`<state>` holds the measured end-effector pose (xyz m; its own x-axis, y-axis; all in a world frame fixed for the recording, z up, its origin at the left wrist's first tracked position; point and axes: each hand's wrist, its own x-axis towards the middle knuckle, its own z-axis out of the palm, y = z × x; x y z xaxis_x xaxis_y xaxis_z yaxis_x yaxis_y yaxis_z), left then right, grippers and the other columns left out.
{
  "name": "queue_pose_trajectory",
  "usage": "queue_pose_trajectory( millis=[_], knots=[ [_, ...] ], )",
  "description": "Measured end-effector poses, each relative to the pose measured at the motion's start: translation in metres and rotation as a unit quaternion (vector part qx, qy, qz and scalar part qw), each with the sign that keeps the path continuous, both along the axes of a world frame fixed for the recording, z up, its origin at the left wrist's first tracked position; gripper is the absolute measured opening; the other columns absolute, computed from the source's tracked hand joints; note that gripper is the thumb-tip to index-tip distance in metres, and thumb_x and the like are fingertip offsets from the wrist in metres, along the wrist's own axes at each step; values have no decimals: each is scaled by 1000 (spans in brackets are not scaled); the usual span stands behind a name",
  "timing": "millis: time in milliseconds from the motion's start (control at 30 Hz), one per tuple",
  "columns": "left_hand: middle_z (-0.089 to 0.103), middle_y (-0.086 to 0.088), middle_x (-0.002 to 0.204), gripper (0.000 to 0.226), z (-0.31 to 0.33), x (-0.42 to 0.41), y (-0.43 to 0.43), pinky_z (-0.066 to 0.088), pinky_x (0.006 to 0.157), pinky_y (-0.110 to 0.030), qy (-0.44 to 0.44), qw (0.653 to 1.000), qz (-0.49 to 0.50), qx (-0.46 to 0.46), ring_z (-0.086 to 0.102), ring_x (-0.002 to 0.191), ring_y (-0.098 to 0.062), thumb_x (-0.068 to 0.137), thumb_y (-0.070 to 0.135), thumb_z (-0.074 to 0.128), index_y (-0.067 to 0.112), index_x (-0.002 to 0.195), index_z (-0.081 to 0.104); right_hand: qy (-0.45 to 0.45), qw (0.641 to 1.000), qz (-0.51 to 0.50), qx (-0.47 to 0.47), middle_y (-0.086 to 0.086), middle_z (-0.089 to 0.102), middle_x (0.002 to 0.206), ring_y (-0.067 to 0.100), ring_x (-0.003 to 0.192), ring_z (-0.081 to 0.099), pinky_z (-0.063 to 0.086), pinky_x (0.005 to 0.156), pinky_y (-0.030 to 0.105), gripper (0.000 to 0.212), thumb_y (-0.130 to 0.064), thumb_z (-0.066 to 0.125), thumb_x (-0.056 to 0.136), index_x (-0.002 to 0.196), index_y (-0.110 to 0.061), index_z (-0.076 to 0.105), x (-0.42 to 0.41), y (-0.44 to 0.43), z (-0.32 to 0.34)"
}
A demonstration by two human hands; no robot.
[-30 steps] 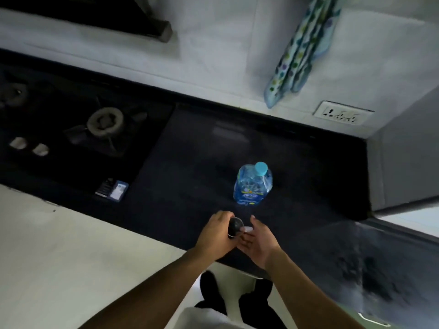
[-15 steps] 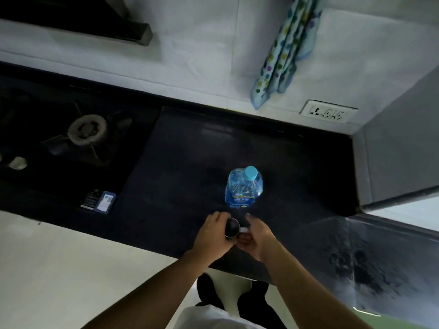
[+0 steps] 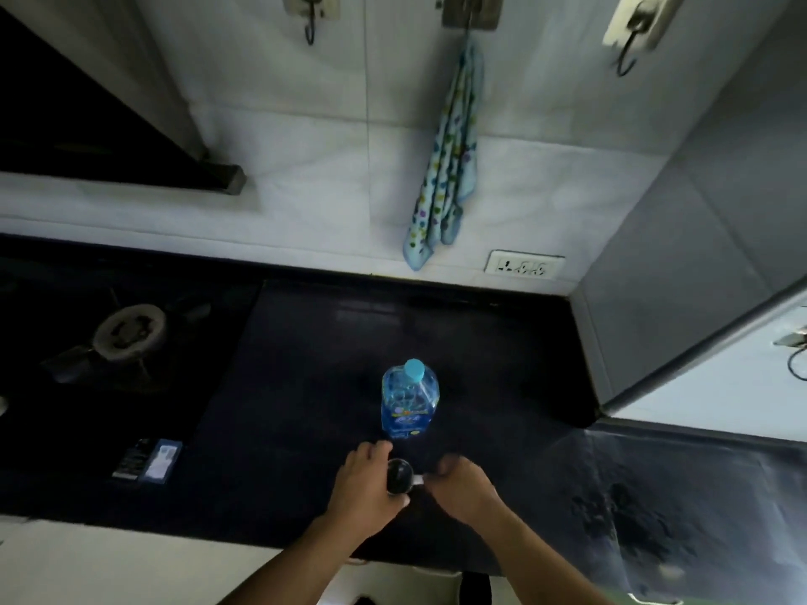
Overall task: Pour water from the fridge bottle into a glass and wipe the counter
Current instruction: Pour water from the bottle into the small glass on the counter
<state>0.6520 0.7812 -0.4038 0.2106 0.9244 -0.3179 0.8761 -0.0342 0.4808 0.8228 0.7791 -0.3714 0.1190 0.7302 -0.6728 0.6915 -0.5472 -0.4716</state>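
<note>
Gripping a small glass (image 3: 399,475) on the dark surface (image 3: 305,386), the left hand (image 3: 364,491) curls round it; the right hand (image 3: 463,489), fingers curled, touches its side, grip unclear. A capped bottle (image 3: 409,403) stands just behind.

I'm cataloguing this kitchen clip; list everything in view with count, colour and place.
water bottle: one, blue, capped, upright on the counter behind the glass
glass: one, dark, near the counter's front edge
counter: one, black, across the middle
wall hooks: three, metal, high on the white wall
cloth: one, light blue with coloured dots, hanging from the middle hook
socket: one, white, wall right of the cloth
stove burner: one, grey, far left
small box: one, dark and blue, counter front left
left hand: one, curled round the glass
right hand: one, at the glass's right side, grip unclear
</note>
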Motion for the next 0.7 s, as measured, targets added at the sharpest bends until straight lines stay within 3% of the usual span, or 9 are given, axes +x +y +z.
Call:
queue_pose_trajectory(
  millis=[100, 267, 367, 500, 600, 700],
  knots=[
    [47, 3, 136, 75, 16, -5, 1, 42, 106, -33, -7, 1000, -18, 18, 46, 126, -19, 78, 50, 75, 28, 141, 39, -41, 996, 39, 63, 1, 57, 96, 16, 79, 58, 41, 58, 25, 13, -32, 56, 87, 81, -22, 51, 0, -1, 18],
    [50, 3, 134, 69, 44, -12, 23, 46, 103, -30, -64, 996, 31, 59, 48, 127, -15, 83, 43, 77, 25, 139, 41, -72, 982, 76, 156, -2, 51, 106, 20, 101, 59, 48, 79, 28, 26, -34, 57, 91, 113, -19, 60, -2, 2, 44],
    [50, 1, 134, 74, 56, -12, 50, 48, 102, -33, -83, 993, 49, 61, 50, 127, -17, 78, 37, 83, 23, 138, 42, -81, 971, 85, 210, 0, 56, 111, 19, 103, 60, 51, 86, 30, 25, -31, 56, 92, 114, -19, 61, -1, 8, 58],
    [52, 2, 131, 83, 55, -8, 83, 48, 103, -36, -113, 993, 36, 26, 54, 124, -18, 68, 34, 89, 21, 137, 45, -89, 956, 102, 259, 0, 54, 110, 17, 102, 58, 48, 84, 26, 27, -31, 57, 93, 118, -20, 58, 0, 23, 70],
    [59, 8, 115, 71, 47, -7, 97, 53, 91, -29, -141, 990, 7, -10, 60, 107, -9, 62, 30, 88, 27, 122, 50, -97, 942, 119, 299, 3, 56, 114, 18, 102, 57, 46, 83, 25, 34, -30, 57, 95, 126, -17, 53, -1, 35, 75],
    [63, 12, 110, 73, 36, -5, 100, 47, 77, -18, -170, 985, 6, -37, 62, 97, -2, 63, 27, 88, 30, 123, 47, -92, 934, 129, 320, 4, 56, 120, 19, 107, 57, 50, 87, 30, 46, -33, 55, 96, 138, -16, 46, -5, 44, 78]
  ],
)
